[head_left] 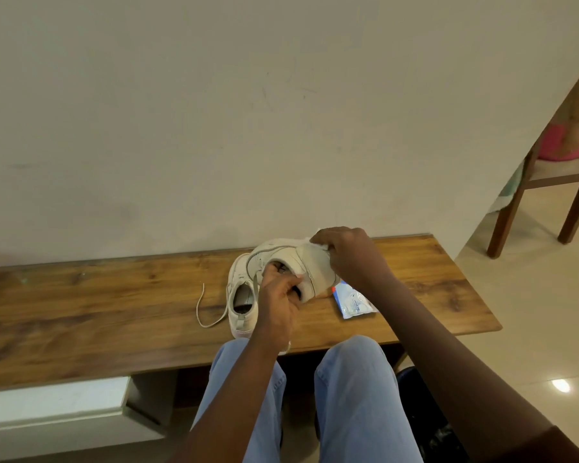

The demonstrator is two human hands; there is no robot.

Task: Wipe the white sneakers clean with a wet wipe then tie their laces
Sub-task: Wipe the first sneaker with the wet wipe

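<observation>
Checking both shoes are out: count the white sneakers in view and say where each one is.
2. One sneaker is held above the bench, left hand in its opening, right hand pressing a wipe on it. The other sneaker lies on the bench beside it, lace loose.

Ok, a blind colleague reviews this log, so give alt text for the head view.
A person's left hand holds a white sneaker over a wooden bench while the right hand rubs it with a wet wipe. The second sneaker lies alongside, laces loose.

The sneakers (291, 262) are seen as white, the bench (114, 295) as brown wood grain, the packet (353, 300) as blue, white and red, the jeans (355, 396) as light blue.
</observation>
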